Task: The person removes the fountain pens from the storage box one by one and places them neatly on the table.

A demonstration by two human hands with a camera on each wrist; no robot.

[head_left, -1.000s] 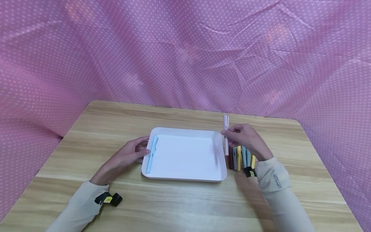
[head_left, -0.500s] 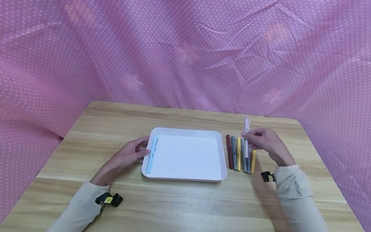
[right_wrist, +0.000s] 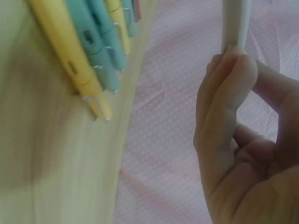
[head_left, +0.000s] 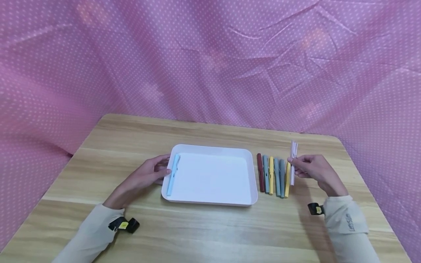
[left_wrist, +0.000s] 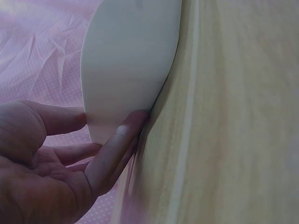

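In the head view my right hand [head_left: 317, 170] pinches a pale lilac pen [head_left: 292, 162] between thumb and fingertips, upright above the right end of a row of pens. The right wrist view shows the pale barrel [right_wrist: 235, 23] rising from the fingertips of my right hand [right_wrist: 238, 126]. My left hand [head_left: 149, 175] grips the left wall of a shallow white tray [head_left: 210, 203], thumb at the rim and fingers against the outside, as the left wrist view also shows. Inside the tray, along its left side, lies a light blue pen [head_left: 173, 177].
Right of the tray several pens lie side by side: a dark red pen [head_left: 260, 171], blue-grey ones, a yellow pen [head_left: 271, 175] and another yellow pen [head_left: 287, 180] at the right end. A pink dotted cloth [head_left: 210, 65] hangs behind the wooden table [head_left: 204, 233].
My right hand has carried the lilac pen rightward, from beside the tray's right edge across the row to its right end. The left hand and the tray have stayed in place.
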